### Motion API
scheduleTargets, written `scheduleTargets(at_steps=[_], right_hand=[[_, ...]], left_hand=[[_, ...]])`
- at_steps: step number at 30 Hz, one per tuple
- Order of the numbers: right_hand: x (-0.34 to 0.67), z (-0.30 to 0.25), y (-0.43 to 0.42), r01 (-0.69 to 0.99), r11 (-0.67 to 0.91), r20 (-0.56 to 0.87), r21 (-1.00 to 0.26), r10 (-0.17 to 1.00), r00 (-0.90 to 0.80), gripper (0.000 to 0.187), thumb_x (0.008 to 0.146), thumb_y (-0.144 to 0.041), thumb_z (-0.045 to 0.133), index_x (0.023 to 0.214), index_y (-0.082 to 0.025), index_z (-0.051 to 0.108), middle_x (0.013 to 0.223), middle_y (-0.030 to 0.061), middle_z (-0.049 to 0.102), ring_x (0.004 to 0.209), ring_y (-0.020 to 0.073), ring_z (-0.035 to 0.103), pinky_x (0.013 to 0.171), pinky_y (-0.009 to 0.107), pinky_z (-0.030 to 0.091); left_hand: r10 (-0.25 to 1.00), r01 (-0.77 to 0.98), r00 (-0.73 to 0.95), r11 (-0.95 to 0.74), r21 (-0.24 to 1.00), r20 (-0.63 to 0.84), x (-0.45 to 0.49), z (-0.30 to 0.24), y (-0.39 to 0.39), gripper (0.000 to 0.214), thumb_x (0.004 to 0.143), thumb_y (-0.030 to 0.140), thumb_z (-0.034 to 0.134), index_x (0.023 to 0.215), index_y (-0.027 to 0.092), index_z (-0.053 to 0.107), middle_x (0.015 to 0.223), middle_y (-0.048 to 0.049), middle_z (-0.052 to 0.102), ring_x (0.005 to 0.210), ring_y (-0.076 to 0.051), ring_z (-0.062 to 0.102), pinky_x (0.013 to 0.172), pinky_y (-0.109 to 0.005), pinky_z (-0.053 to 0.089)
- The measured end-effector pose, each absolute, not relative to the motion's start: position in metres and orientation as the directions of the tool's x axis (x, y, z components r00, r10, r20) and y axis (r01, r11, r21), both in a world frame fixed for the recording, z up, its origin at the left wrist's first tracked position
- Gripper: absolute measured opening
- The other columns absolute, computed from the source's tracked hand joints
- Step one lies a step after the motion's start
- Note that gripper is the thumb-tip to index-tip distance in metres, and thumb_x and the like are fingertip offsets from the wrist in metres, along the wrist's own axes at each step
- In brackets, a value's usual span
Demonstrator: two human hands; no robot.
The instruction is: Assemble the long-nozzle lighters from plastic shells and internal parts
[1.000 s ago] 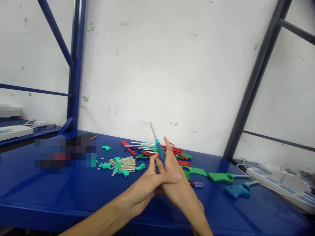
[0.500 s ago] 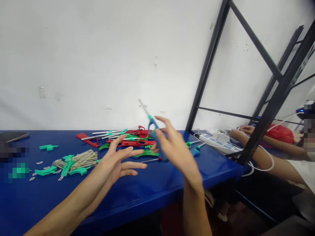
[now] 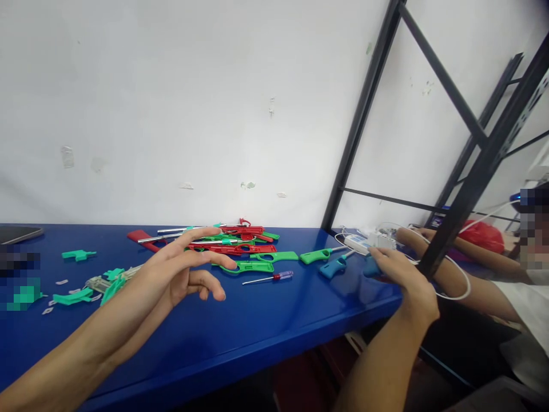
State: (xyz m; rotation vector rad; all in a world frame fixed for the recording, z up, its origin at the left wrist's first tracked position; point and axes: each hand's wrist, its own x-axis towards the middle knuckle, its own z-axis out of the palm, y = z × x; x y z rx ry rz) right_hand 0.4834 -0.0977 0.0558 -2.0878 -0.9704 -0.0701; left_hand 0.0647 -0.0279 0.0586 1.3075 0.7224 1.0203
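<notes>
Blue lighter (image 3: 371, 267) in the right hand (image 3: 405, 274) near the surface's (image 3: 240, 312) edge

The right hand curls around the lighter at the surface's right end; fingers hide most of it, so whether it touches down cannot be told. The left hand (image 3: 184, 266) is empty, fingers loosely bent in the air. Left of the held lighter lie a second blue lighter (image 3: 333, 266) and a green lighter (image 3: 315, 256). If released too near the front edge, the held one could slip off. A power strip (image 3: 357, 244) and white cable (image 3: 454, 298) are close by; the lighter's tube could snag if lowered onto the cable. A co-worker's forearm (image 3: 484, 294), beyond the rack post (image 3: 450, 200), might be bumped by an overlong reach. Farther left, a screwdriver (image 3: 283, 276) lies before green shells (image 3: 254, 267) and red shells (image 3: 261, 249); a careless left-hand sweep could scatter these or the teal parts (image 3: 74, 296).
</notes>
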Motion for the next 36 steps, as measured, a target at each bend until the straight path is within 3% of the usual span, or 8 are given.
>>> scheduleTargets(at_steps=[2,4,7,12,24,30,33,36], right_hand=[[0.486,0.048,-0.097,0.585,-0.392,0.211,-0.710,0.674,0.708,0.025,0.107,-0.037,0.058,0.106,-0.018,0.075,0.103,0.0112,0.077,0.081,0.0186,0.073,0.072,0.032,0.061],[0.486,0.041,-0.092,0.515,-0.420,0.078,-0.747,0.714,0.696,0.024,0.107,-0.040,0.060,0.117,-0.021,0.071,0.117,0.0078,0.073,0.093,0.0180,0.073,0.080,0.034,0.063],[0.490,0.035,-0.077,0.452,-0.461,-0.049,-0.763,0.740,0.671,0.026,0.106,-0.037,0.063,0.127,-0.024,0.068,0.132,0.0092,0.068,0.109,0.0227,0.070,0.092,0.041,0.061],[0.506,0.030,-0.058,0.378,-0.567,-0.181,-0.732,0.697,0.694,0.035,0.103,-0.036,0.067,0.134,-0.019,0.064,0.136,0.0111,0.066,0.111,0.0254,0.070,0.094,0.047,0.061],[0.510,0.032,-0.060,0.427,-0.582,-0.159,-0.692,0.700,0.696,0.034,0.104,-0.037,0.066,0.134,-0.021,0.065,0.137,0.0112,0.066,0.113,0.0255,0.069,0.095,0.047,0.060],[0.522,0.024,-0.061,0.446,-0.609,-0.159,-0.656,0.689,0.707,0.034,0.104,-0.037,0.066,0.134,-0.020,0.065,0.136,0.0110,0.067,0.112,0.0253,0.070,0.094,0.047,0.061],[0.528,0.023,-0.054,0.512,-0.577,-0.065,-0.637,0.701,0.710,0.033,0.104,-0.037,0.066,0.133,-0.020,0.066,0.136,0.0108,0.067,0.112,0.0252,0.069,0.094,0.046,0.061],[0.529,0.023,-0.040,0.638,-0.436,0.151,-0.635,0.740,0.656,0.033,0.104,-0.037,0.066,0.133,-0.021,0.066,0.138,0.0107,0.066,0.114,0.0258,0.069,0.096,0.047,0.060]], left_hand=[[0.906,-0.210,0.408,-0.031,0.977,0.116,0.065,0.058,-0.026,0.063,0.088,0.039,0.080,0.144,0.026,0.056,0.115,-0.0126,0.080,0.073,-0.023,0.075,0.066,-0.032,0.057],[0.905,-0.243,0.408,-0.023,0.970,0.124,0.065,0.058,-0.024,0.055,0.090,0.035,0.077,0.140,0.025,0.058,0.113,-0.0127,0.080,0.070,-0.023,0.075,0.063,-0.031,0.056],[0.894,-0.288,0.420,-0.031,0.957,0.155,0.066,0.058,-0.018,0.048,0.088,0.025,0.076,0.134,0.022,0.063,0.100,-0.0117,0.081,0.059,-0.021,0.072,0.053,-0.028,0.051],[0.883,-0.276,0.449,-0.012,0.961,0.140,0.067,0.060,-0.018,0.039,0.085,0.022,0.076,0.122,0.020,0.068,0.082,-0.0066,0.075,0.051,-0.017,0.065,0.047,-0.025,0.046],[0.831,-0.240,0.551,0.069,0.968,0.078,0.061,0.060,-0.019,0.005,0.091,0.026,0.070,0.091,0.022,0.073,0.075,-0.0021,0.060,0.060,-0.015,0.050,0.053,-0.024,0.051],[0.799,-0.254,0.592,0.059,0.965,0.107,0.059,0.062,-0.021,0.016,0.092,0.027,0.066,0.079,0.022,0.073,0.074,-0.0017,0.056,0.058,-0.013,0.048,0.054,-0.022,0.051],[0.791,-0.253,0.600,0.050,0.966,0.116,0.059,0.063,-0.022,0.018,0.091,0.028,0.067,0.076,0.021,0.074,0.072,-0.0015,0.055,0.056,-0.013,0.049,0.054,-0.022,0.051],[0.795,-0.251,0.596,0.050,0.967,0.114,0.058,0.064,-0.022,0.016,0.090,0.028,0.067,0.076,0.022,0.074,0.071,-0.0013,0.055,0.056,-0.013,0.049,0.053,-0.022,0.050]])
